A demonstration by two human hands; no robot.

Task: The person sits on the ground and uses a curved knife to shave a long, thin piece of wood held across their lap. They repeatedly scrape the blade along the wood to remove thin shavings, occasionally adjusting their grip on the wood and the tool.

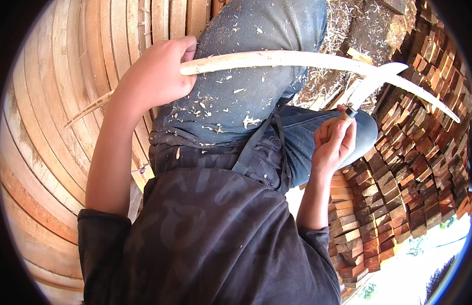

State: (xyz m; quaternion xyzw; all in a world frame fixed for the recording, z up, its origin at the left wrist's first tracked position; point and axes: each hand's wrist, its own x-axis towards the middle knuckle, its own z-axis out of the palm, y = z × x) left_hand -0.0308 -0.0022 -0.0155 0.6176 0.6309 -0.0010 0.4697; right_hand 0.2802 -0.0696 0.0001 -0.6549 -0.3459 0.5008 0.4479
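Note:
A long pale wooden strip (pixel 276 59), curved in this view, lies across my raised thigh. My left hand (pixel 162 73) is closed round it near its left part, and a thin tail of the strip sticks out past my wrist. In my right hand (pixel 333 138) is the wooden handle of a knife (pixel 365 89) with a dark collar and a broad bright blade. The blade crosses the strip toward its right end; whether its edge touches the wood I cannot tell. Pale shavings are scattered over my jeans (pixel 241 96).
Long planks (pixel 58 101) stand side by side on the left. Stacked cut timber (pixel 388 203) shows its ends along the right. Shavings and wood bits cover the ground (pixel 343 30) beyond my legs. A dark strap (pixel 254 145) lies over my lap.

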